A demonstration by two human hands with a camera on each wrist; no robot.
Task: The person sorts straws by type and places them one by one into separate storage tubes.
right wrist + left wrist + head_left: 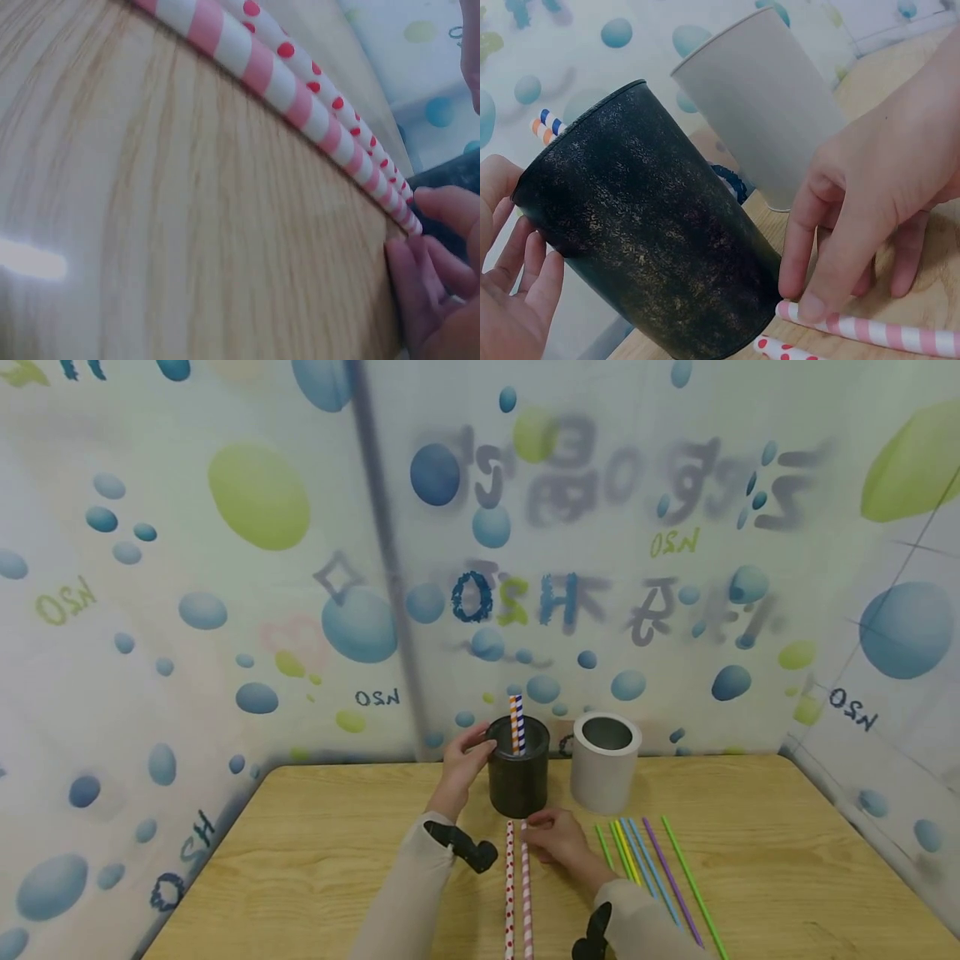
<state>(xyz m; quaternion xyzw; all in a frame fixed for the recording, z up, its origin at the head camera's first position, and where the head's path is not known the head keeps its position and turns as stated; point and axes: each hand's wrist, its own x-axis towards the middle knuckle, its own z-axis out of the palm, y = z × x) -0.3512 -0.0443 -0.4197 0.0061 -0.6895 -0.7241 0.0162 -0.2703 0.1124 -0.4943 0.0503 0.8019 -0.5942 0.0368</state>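
A black cylindrical cup (517, 785) stands upright near the table's back edge. Two striped paper straws (517, 722), one orange and white, one navy and white, poke out of it. My left hand (461, 768) rests its relaxed fingers on the cup's left side by the rim. In front of the cup, my right hand (564, 842) pinches the far end of a pink-and-white striped paper straw (527, 893); the left wrist view shows the thumb (814, 306) on it. Right alongside lies a white paper straw with red dots (510, 885).
A white cylindrical cup (602, 781) stands just right of the black one. Several thin coloured sticks, among them a purple stick (672, 881) and a green stick (693, 885), lie right of my right hand, partly behind the forearm. A printed curtain (465, 677) hangs behind the table (322, 835).
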